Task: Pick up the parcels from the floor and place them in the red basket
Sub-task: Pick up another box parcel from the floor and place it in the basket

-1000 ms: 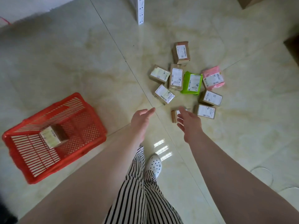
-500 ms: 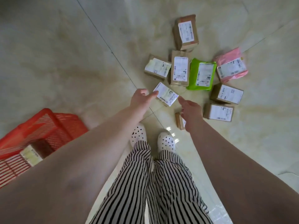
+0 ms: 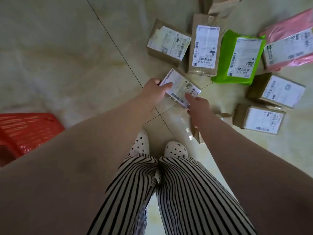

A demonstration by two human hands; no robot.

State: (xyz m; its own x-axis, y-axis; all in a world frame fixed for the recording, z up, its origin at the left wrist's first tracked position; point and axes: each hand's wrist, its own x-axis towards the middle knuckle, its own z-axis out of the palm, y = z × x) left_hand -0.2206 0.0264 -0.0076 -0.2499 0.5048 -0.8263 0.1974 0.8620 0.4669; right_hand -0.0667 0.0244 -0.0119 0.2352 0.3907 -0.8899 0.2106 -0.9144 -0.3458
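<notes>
A small brown parcel (image 3: 182, 84) with a white label lies on the floor just ahead of my feet. My left hand (image 3: 155, 92) grips its left end, thumb on the label. My right hand (image 3: 198, 107) closes on its near right end, index finger on the label. Several more parcels lie beyond and to the right: a brown box (image 3: 167, 43), a tall brown parcel (image 3: 205, 46), a green bag (image 3: 240, 56), a pink bag (image 3: 288, 39) and two brown boxes (image 3: 277, 90) (image 3: 260, 120). The red basket (image 3: 25, 129) sits at the left, partly hidden by my left arm.
Another small brown parcel (image 3: 226, 116) lies mostly hidden under my right forearm. One more brown parcel (image 3: 218, 4) is cut off at the top edge. My feet in white dotted shoes (image 3: 176, 148) stand on the glossy tiled floor (image 3: 67, 56) just behind the held parcel.
I have bent lower, so the parcels look larger. Both hands moved forward from open reaching and closed on the small labelled parcel. The basket slid toward the left edge of view.
</notes>
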